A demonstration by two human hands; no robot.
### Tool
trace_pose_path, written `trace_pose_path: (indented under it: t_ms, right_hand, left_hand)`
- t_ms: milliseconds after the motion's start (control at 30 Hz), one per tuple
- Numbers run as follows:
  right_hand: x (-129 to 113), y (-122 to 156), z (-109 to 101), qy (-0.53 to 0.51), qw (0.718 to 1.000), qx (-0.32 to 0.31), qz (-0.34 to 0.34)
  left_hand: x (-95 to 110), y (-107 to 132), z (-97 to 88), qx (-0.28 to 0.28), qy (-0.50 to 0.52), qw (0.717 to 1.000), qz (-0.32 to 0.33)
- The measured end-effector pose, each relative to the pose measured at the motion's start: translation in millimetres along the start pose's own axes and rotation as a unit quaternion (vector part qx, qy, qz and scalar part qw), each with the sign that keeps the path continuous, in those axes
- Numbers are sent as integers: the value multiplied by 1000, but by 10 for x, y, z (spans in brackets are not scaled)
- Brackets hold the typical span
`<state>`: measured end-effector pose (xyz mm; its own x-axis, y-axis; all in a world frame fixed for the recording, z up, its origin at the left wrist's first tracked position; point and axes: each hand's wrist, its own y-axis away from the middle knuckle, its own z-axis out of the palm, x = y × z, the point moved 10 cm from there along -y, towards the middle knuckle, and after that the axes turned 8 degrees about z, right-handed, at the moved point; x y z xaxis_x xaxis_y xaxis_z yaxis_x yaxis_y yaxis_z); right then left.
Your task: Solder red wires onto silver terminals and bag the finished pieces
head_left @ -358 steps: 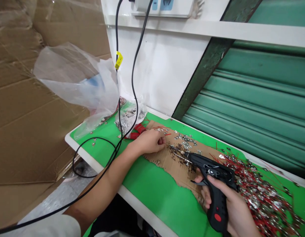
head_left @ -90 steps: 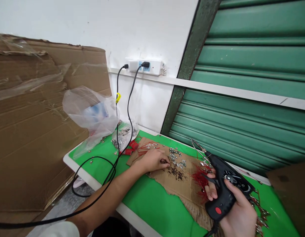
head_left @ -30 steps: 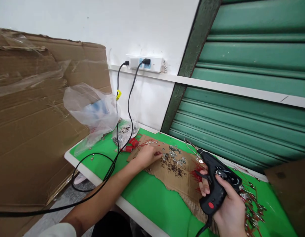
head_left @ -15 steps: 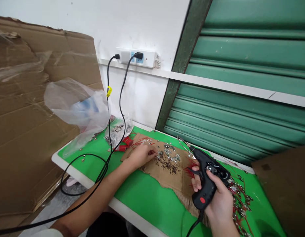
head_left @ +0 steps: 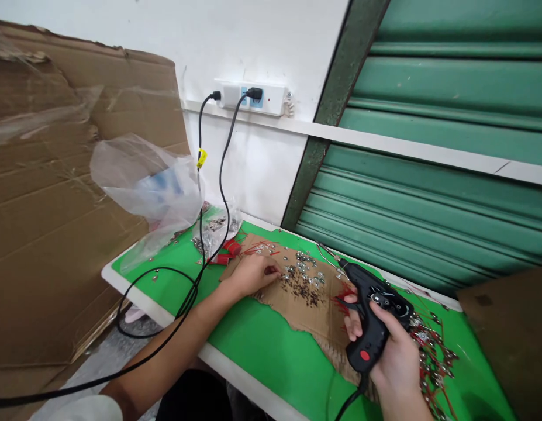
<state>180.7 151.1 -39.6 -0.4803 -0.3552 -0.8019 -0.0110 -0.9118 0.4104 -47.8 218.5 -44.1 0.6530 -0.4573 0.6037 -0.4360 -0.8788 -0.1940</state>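
Note:
My right hand [head_left: 397, 356] is wrapped round a black soldering gun [head_left: 373, 304], fingers at its trigger and thumb on its side. Its metal tip and bent feed tube point up and left, over the far side of the cardboard sheet [head_left: 310, 324]. My left hand [head_left: 255, 273] rests over the cardboard's left part with thumb and fingertips pinched together; whatever is between them is too small to make out. Just right of those fingertips lie shiny round metal pieces [head_left: 308, 263] and a scatter of tiny dark pieces [head_left: 303, 292]. Red wires [head_left: 346, 290] lie by the gun.
Red wire bundles [head_left: 232, 247] and a clear bag of small parts [head_left: 216, 231] sit at the back left. Black cables [head_left: 224, 158] hang from a wall socket [head_left: 275, 99] across my left arm. Wired metal pieces [head_left: 432, 356] pile up right. A large cardboard box [head_left: 78, 234] stands left.
The whole view has shifted slightly, so everything appears a little further right. Both hands keep nearly the same places over the cardboard, and the soldering gun stays in my right hand.

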Motion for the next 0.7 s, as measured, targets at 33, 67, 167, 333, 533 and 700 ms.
trace_pose_path:
  t_ms: [33, 67, 167, 333, 533, 700]
  right_hand:
    - [4, -2, -2, 5, 1000, 0, 2]
    - [3, -5, -6, 9, 1000, 1, 1]
    - [-3, -17, 6, 28, 1000, -9, 0]
    - [81, 12, 76, 101, 994, -26, 37]
    - [343, 102, 69, 134, 985, -14, 104]
    - [450, 106, -6, 148, 982, -5, 117]
  left_hand:
    - [-7, 2, 4, -1, 0, 1000, -2]
    - [-14, 5, 6, -1, -2, 1000, -4]
    - [-20, 19, 3, 0, 2, 1000, -2]
    - [57, 69, -56, -10, 25, 999, 19]
    - [81, 131, -177, -7, 7, 1000, 1]
    - [7, 150, -190, 12, -21, 1000, -19]
